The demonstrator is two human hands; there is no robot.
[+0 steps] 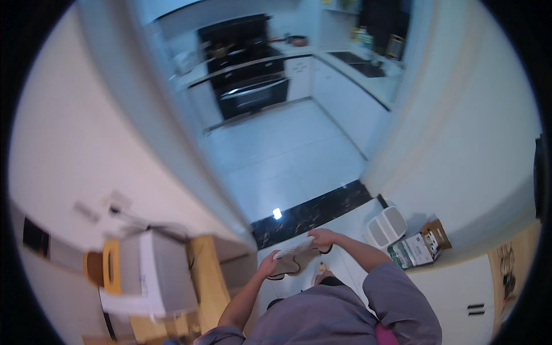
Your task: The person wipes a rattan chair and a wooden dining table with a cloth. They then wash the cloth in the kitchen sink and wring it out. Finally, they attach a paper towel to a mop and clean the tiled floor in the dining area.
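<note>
My left hand grips one end of a light textured cloth with a dark edging. The other end is in my right hand. Stretched between both hands, the cloth hangs in front of my waist, its lower part drooping in folds. Its exact kind cannot be made out. Below and beyond it are pale floor tiles and a dark marbled threshold strip in a doorway.
Through the doorway are a black oven, white cabinets and a sink. A white lidded bin and an open carton stand right. A wooden table with a white appliance stands left.
</note>
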